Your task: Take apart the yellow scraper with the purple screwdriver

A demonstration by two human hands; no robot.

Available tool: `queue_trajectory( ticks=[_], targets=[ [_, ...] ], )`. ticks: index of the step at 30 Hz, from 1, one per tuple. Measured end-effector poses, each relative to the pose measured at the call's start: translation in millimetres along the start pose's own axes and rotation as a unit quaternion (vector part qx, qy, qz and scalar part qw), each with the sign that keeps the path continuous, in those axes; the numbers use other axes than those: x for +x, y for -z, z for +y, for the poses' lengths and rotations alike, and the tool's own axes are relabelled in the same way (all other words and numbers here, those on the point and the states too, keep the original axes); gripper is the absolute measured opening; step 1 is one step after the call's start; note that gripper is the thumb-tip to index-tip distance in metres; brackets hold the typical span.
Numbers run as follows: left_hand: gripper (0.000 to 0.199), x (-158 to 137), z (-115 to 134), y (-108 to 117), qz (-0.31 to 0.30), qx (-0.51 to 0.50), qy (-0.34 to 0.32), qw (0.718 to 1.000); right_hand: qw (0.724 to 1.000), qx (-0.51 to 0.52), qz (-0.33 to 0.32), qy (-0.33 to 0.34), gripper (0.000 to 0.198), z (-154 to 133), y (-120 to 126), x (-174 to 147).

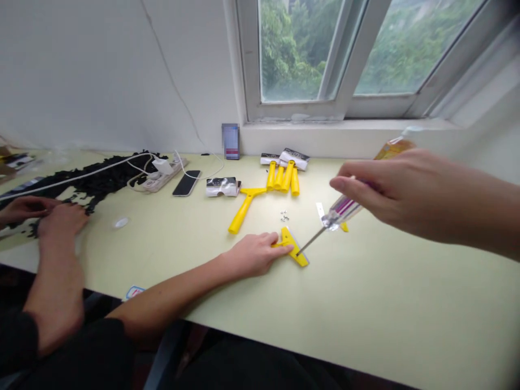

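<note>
The yellow scraper head (294, 247) lies flat near the middle of the table (365, 303). Your left hand (254, 253) pins it down, fingers spread across its handle stub. Your right hand (400, 187) is closed around the screwdriver (341, 212), whose tip meets the head. Loose screws (284, 215) and yellow handles (283, 177) lie behind.

L hand (254, 253) flat, R hand (400, 187) gripping.
</note>
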State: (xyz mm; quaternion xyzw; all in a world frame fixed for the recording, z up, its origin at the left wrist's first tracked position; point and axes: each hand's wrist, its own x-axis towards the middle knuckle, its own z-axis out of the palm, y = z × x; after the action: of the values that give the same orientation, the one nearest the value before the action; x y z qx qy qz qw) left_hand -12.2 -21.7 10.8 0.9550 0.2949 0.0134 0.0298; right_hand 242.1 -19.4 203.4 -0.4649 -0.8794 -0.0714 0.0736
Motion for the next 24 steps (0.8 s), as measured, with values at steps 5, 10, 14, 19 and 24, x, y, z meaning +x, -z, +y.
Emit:
queue_trajectory(
  ticks=[5, 10, 14, 19, 24],
  targets=[
    [0.043, -1.3, 1.9, 0.3, 0.011, -0.014, 0.007, 1.000, 0.992, 0.052, -0.093, 0.069, 0.042, -5.0, 11.5, 2.0],
    [0.043, -1.0, 3.3, 0.4, 0.017, -0.015, 0.024, 0.999, 0.990, -0.019, -0.111, 0.086, 0.044, -0.9, 18.1, 14.8],
    [0.042, -1.2, 2.5, 1.1, 0.012, -0.010, 0.012, 1.000, 0.985, 0.027, -0.111, 0.127, 0.037, -4.3, 20.4, 18.1],
    [0.043, -4.5, -0.5, 1.4, 0.012, 0.004, -0.015, 1.000, 0.997, -0.080, -0.017, 0.000, 0.043, -5.9, 4.5, 8.9],
    [0.043, -6.9, -2.3, 1.6, 0.018, -0.003, -0.024, 1.000, 0.996, 0.050, -0.071, -0.018, 0.047, -13.0, 5.6, -0.7]
  ],
)
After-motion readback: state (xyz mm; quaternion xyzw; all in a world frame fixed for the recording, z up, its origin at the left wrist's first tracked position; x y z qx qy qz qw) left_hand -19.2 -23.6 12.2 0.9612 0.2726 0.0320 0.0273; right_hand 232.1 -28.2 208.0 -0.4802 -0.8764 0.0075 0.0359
